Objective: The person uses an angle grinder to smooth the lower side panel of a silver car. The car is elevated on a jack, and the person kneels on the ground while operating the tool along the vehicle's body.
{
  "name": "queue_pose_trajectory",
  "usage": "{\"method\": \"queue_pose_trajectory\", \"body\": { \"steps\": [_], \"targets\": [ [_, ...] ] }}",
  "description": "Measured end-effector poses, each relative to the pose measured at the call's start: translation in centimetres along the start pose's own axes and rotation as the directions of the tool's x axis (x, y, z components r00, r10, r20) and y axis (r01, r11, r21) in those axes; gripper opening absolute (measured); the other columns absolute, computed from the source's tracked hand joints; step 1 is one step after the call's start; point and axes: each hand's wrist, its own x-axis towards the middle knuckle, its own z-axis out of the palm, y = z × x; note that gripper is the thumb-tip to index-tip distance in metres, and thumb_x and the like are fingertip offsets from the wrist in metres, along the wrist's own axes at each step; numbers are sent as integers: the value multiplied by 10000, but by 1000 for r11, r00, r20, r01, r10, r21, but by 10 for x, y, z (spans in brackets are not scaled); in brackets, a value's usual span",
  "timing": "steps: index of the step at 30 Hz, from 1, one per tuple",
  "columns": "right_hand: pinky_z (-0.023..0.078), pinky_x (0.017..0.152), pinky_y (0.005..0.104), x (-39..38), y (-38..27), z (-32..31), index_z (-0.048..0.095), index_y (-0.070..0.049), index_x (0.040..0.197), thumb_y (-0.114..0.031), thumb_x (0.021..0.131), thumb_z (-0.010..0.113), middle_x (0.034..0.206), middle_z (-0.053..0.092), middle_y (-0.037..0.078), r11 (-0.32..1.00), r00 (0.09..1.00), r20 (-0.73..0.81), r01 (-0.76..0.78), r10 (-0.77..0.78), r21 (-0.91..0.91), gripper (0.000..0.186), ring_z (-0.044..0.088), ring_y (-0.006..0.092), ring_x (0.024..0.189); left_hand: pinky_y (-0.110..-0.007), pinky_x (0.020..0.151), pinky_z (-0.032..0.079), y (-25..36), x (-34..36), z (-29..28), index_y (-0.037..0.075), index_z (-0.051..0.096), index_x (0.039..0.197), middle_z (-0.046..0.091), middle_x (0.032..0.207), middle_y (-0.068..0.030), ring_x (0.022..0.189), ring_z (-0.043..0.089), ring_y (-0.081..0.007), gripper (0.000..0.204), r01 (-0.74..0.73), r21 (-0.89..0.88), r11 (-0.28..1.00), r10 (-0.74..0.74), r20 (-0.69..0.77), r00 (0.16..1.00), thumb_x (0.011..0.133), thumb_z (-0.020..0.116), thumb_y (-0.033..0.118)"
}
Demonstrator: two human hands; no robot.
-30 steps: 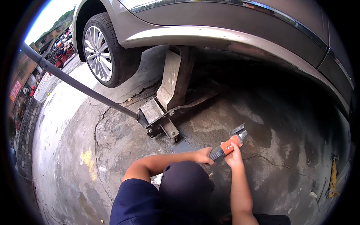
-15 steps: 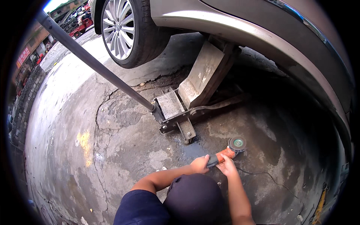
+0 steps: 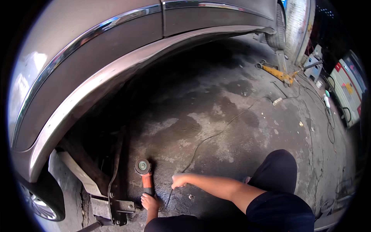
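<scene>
An angle grinder [image 3: 147, 179] with an orange body, dark grip and round disc points away from me, close to the ground. My left hand [image 3: 149, 201] is closed around the rear of its grip. Off to the right, my right hand [image 3: 179, 180] is closed on the grinder's black power cord [image 3: 198, 149], which runs across the concrete toward the far right. Left of the grinder stands a metal floor jack [image 3: 123, 206], under the raised side of a bronze-grey car [image 3: 92, 58].
A yellow floor jack [image 3: 276, 72] stands by the car's other wheel [image 3: 275, 34]. Along the cord lies a whitish connector [image 3: 277, 101]. More cables [image 3: 329, 123] and a pale cabinet-like box [image 3: 345, 91] are at the far right. The car's sill [image 3: 96, 83] overhangs the shaded ground.
My view has swung right along the car. My right hand has left the grinder's body and now grips the cord, while my left hand keeps hold of the grinder.
</scene>
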Motion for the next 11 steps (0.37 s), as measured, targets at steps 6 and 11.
{"method": "queue_pose_trajectory", "body": {
  "steps": [6,11],
  "targets": [
    [560,695,485,-32,62,-89,784,-8,893,-337,814,762,885,760,142,879,977,35,-174,211,-444,340,708,315,784,-523,933,546,-9,-6,-32,-75,435,1245,538,1196,-272,1096,624,-447,773,-311,5,950,304,190,933,806,796,448],
    [563,831,515,-173,62,-222,803,-61,1100,-362,784,790,1106,770,159,805,985,-79,-171,154,-568,437,723,338,980,-530,1116,441,-70,77,-139,-97,443,1371,444,1506,-378,1360,460,-578,748,-335,-56,940,276,701,658,875,718,391]
  ]
}}
